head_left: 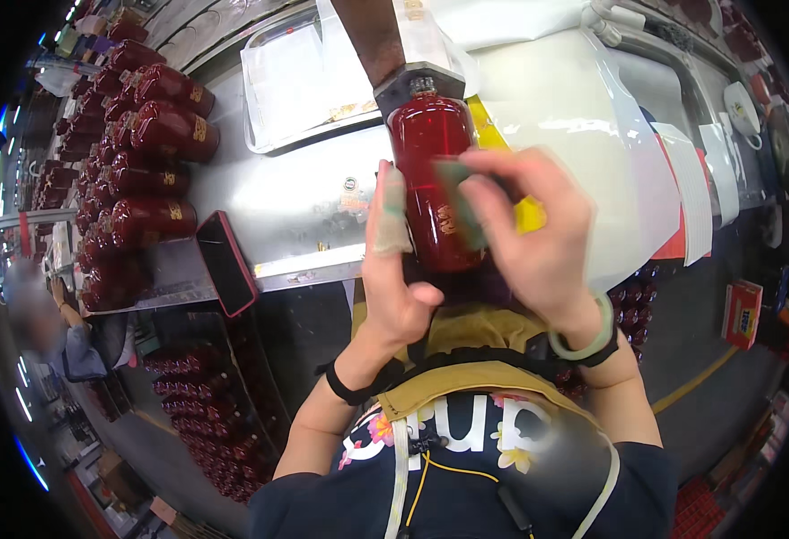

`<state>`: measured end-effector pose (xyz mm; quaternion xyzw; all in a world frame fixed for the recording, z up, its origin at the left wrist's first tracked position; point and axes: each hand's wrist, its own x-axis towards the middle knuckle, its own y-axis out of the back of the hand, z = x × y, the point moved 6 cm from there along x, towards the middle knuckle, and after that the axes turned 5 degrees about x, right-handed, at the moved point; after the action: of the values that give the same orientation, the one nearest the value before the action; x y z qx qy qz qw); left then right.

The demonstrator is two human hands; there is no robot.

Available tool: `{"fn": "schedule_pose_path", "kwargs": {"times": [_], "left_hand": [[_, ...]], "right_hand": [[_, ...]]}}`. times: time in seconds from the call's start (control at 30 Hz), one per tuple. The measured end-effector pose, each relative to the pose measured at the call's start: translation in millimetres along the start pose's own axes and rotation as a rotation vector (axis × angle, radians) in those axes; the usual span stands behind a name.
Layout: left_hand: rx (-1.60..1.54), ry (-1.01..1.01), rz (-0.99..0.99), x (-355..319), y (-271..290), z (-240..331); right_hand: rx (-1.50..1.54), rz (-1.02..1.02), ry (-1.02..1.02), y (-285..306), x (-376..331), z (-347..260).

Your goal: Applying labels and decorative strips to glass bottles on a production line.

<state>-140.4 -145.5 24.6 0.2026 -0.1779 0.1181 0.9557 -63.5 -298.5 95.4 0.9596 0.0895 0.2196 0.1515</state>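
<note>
A dark red glass bottle (428, 171) stands upright in front of me, its neck under a grey metal fitting (417, 83) at the top centre. My left hand (396, 269) grips the bottle's lower left side, with a taped finger along the glass. On the bottle's right side my right hand (529, 238) presses a small green pad (462, 202) against the glass. A pale green bracelet and a black band sit on my right wrist.
Several red bottles (156, 135) lie stacked on the steel bench (295, 202) at the left. A clear tray (295, 81) stands behind. More bottles fill a crate (206, 422) below left. White sheeting (592, 135) covers the right. A person sits at far left.
</note>
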Motion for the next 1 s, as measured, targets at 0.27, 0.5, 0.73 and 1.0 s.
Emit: {"fn": "schedule_pose_path", "kwargs": {"times": [0.27,0.5,0.73,1.0], "left_hand": [[0.538,-0.203,0.003,4.3,-3.4,18.1],[0.418,-0.129,0.042,-1.9,4.9,8.1],[0.283,0.029,-0.036,-9.3,-1.5,-19.9],[0.296,0.006,-0.042,-11.1,2.0,-9.6]], "right_hand": [[-0.346,0.039,0.442,32.6,-2.8,7.5],[-0.243,-0.296,0.554,-13.7,-10.1,-10.7],[-0.148,-0.624,0.898,-12.4,-37.8,-17.5],[-0.304,-0.111,0.78,0.4,44.9,22.8]]}}
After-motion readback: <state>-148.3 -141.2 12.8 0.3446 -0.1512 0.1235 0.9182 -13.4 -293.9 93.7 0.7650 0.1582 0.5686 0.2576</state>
